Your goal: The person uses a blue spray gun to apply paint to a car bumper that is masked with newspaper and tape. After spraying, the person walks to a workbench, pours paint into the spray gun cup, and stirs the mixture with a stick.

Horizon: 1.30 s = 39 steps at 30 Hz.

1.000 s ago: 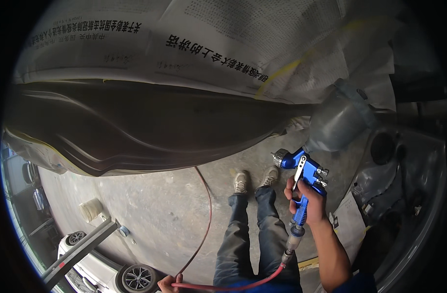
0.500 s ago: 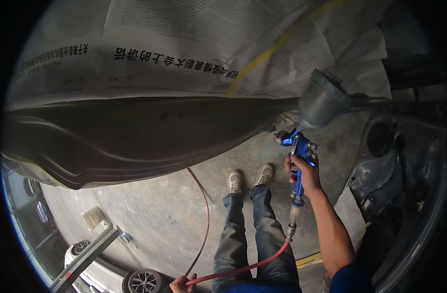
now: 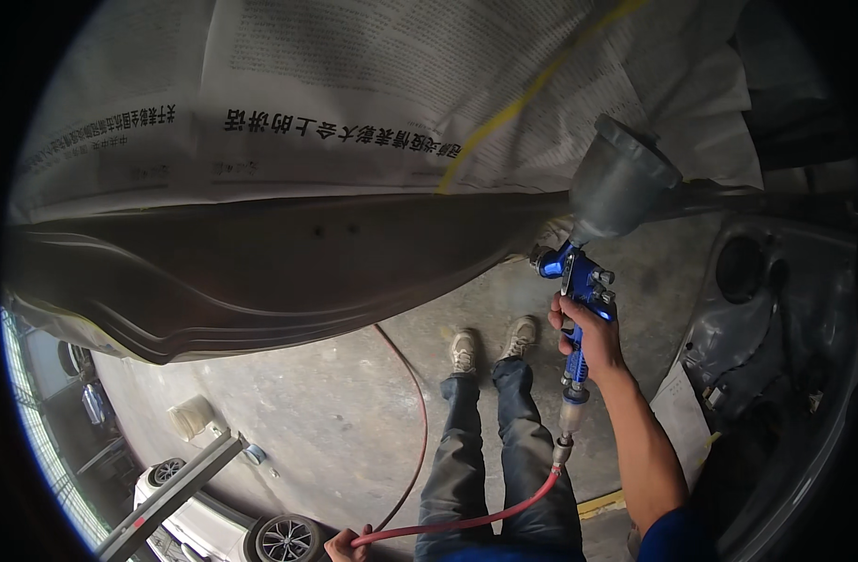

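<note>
Plainly, the right hand [image 3: 593,335] has its grip wrapped round a blue spray gun [image 3: 588,292] with a grey cup [image 3: 618,183] on top; whether the trigger is squeezed, I cannot tell. Below and left of the gun, the left hand [image 3: 343,546], partly cut off, has its grip closed on a red hose [image 3: 448,531] that joins the gun's lower end. The gun's nozzle [image 3: 539,258] points left, the side where a dark, ridged car panel [image 3: 260,258] stretches away. Above and left of the gun, printed paper [image 3: 326,75] and yellow tape [image 3: 549,77] border the panel's upper edge, so the masking there looks done. The panel appears dark throughout, with two small spots; how much is coated and how much remains cannot be judged. Below and left of the gun, two pale shoes [image 3: 464,351] stand on the grey floor [image 3: 307,403]. Right of it sits a grey car part [image 3: 747,309], probably a door. Farther off, to its lower left, are a pale bucket [image 3: 190,417] and a white car [image 3: 218,525].
</note>
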Motion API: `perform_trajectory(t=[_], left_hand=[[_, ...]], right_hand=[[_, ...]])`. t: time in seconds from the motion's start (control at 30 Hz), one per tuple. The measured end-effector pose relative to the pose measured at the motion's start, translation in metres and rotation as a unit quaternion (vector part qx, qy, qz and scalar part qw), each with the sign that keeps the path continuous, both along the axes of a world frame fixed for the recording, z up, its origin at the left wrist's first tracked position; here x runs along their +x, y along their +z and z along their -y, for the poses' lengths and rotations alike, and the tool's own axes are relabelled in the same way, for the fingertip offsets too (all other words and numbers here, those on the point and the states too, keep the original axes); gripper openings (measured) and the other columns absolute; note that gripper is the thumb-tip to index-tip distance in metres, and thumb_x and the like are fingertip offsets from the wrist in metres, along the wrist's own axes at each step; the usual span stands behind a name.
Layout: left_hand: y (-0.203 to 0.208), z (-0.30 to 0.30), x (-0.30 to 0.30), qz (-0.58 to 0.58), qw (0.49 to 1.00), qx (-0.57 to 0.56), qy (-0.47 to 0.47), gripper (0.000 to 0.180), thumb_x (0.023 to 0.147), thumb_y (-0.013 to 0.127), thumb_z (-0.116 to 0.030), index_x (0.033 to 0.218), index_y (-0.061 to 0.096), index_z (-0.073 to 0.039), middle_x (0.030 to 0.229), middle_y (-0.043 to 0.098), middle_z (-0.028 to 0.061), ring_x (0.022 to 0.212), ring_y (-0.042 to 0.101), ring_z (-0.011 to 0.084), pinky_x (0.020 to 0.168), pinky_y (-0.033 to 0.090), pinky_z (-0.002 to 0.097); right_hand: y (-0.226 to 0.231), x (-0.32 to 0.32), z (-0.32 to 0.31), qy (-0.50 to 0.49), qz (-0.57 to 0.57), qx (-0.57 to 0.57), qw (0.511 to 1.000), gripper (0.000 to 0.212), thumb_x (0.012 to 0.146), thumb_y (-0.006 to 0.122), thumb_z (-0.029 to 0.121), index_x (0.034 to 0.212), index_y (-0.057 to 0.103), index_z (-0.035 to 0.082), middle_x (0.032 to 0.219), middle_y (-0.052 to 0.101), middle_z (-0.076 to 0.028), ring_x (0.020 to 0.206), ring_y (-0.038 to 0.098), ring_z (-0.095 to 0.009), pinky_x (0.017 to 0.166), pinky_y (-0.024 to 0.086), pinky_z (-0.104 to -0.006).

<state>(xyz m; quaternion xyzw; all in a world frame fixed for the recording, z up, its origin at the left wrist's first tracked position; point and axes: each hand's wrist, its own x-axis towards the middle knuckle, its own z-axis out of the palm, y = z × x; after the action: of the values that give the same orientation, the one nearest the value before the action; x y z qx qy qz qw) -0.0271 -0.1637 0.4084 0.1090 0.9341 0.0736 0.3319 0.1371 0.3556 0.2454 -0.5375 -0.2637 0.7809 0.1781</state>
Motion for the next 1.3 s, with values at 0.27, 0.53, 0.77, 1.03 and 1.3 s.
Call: perform_trajectory(t=[0.27, 0.53, 0.77, 1.03, 1.3], left_hand=[[0.021, 0.025, -0.014, 0.021, 0.997, 0.048, 0.05, 0.05, 0.092, 0.07, -0.03, 0.06, 0.039, -0.006, 0.058, 0.039, -0.0045, 0.061, 0.036, 0.0056, 0.067, 0.049, 0.0271], [0.053, 0.018, -0.03, -0.011, 0.997, 0.037, 0.062, 0.039, 0.097, 0.063, -0.026, 0.067, 0.054, -0.004, 0.06, 0.048, -0.0036, 0.062, 0.042, 0.0058, 0.051, 0.036, 0.027], [0.055, 0.041, -0.039, -0.047, 0.987, 0.084, 0.127, 0.035, 0.096, 0.065, -0.023, 0.069, 0.057, -0.002, 0.063, 0.053, -0.001, 0.062, 0.047, 0.0062, 0.051, 0.041, 0.0253], [0.059, -0.017, -0.029, -0.049, 0.991, 0.04, 0.115, 0.048, 0.095, 0.065, -0.025, 0.059, 0.041, -0.006, 0.056, 0.04, -0.0048, 0.056, 0.033, 0.0067, 0.044, 0.026, 0.0288], [0.041, -0.011, -0.024, -0.002, 0.999, 0.042, 0.023, 0.05, 0.096, 0.063, -0.034, 0.06, 0.046, -0.004, 0.052, 0.046, -0.0008, 0.054, 0.042, 0.0059, 0.045, 0.033, 0.0271]], right_hand=[[0.058, -0.029, 0.014, 0.037, -0.055, -0.035, 0.997, 0.02, 0.093, 0.065, 0.025, 0.09, 0.063, 0.005, 0.074, 0.059, -0.003, 0.064, 0.054, -0.008, 0.046, 0.041, -0.0231], [0.115, -0.062, 0.03, 0.064, -0.136, -0.061, 0.987, 0.021, 0.095, 0.058, 0.022, 0.1, 0.056, 0.002, 0.082, 0.054, -0.005, 0.072, 0.051, -0.009, 0.044, 0.039, -0.0206], [0.147, -0.083, 0.036, 0.074, -0.254, -0.121, 0.957, 0.028, 0.095, 0.064, 0.028, 0.103, 0.057, 0.001, 0.079, 0.056, -0.006, 0.058, 0.049, -0.007, 0.047, 0.04, -0.0202], [0.113, -0.082, 0.025, 0.072, -0.228, -0.05, 0.97, 0.028, 0.096, 0.06, 0.031, 0.101, 0.057, 0.003, 0.078, 0.054, -0.004, 0.059, 0.047, -0.007, 0.046, 0.039, -0.0199], [0.055, -0.043, 0.01, 0.016, -0.104, -0.039, 0.994, 0.024, 0.095, 0.061, 0.029, 0.096, 0.06, 0.006, 0.078, 0.057, -0.004, 0.068, 0.052, -0.007, 0.046, 0.038, -0.0214]])
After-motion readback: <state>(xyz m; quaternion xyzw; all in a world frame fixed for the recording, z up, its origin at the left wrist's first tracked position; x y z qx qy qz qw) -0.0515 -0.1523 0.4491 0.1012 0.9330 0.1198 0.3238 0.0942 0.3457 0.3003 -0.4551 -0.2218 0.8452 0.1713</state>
